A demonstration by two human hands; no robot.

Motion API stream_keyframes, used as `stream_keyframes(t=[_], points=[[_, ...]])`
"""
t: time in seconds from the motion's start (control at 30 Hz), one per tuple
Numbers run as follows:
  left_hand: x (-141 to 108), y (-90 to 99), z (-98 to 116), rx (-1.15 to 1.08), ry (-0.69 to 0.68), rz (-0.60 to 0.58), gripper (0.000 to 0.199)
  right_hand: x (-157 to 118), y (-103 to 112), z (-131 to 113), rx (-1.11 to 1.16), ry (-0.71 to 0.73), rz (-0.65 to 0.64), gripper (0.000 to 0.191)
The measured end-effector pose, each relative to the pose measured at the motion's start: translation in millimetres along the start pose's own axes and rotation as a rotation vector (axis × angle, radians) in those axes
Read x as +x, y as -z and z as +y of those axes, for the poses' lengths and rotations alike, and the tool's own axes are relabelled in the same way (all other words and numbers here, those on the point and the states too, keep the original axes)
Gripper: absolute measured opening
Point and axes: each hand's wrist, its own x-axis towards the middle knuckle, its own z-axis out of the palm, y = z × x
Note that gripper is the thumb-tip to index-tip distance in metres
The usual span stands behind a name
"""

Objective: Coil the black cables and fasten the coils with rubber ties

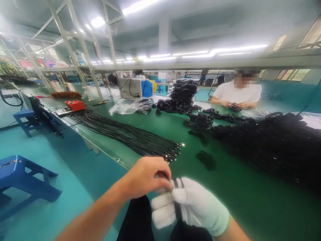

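Note:
In the head view, my right hand (198, 206) wears a white glove and is closed around a black cable (178, 210), whose loops show between the gloved fingers. Bare and pinched, my left hand (150, 174) meets the right one at the cable; its fingertips are partly hidden. Both hands are over my lap at the table's near edge. Just beyond them lies a long bundle of straight black cables (125, 132), with metal plug ends toward the right. A single coiled cable (206, 160) rests on the green table (240, 204) ahead of the right hand.
A big heap of coiled black cables (265, 150) covers the table's right side, and a stack of coils (184, 90) stands farther back. Clear plastic bags (130, 105), a red device (75, 105) and a grey-blue machine (136, 88) are beyond. Opposite sits a co-worker (237, 92). Blue stool (22, 177) at left.

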Motion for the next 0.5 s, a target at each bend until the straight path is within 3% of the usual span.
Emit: stream_keyframes(t=[0.1, 0.23, 0.33, 0.5], points=[[7, -11.0, -14, -0.405, 0.13, -0.058, 0.012, 4, -12, 3, 0.138, -0.031, -0.1, 0.041], [-12, -53.3, -33, -0.666, 0.343, 0.037, 0.026, 6, -21, -3, 0.127, 0.193, -0.015, 0.043], [-36, -74.7, -42, -0.465, 0.4, 0.064, 0.033, 5, -18, -15, 0.064, 0.336, 0.066, 0.032], [-58, -83.7, -30, 0.26, 0.301, 0.11, 0.03, 5, -11, -28, -0.037, 0.42, 0.253, 0.023]])
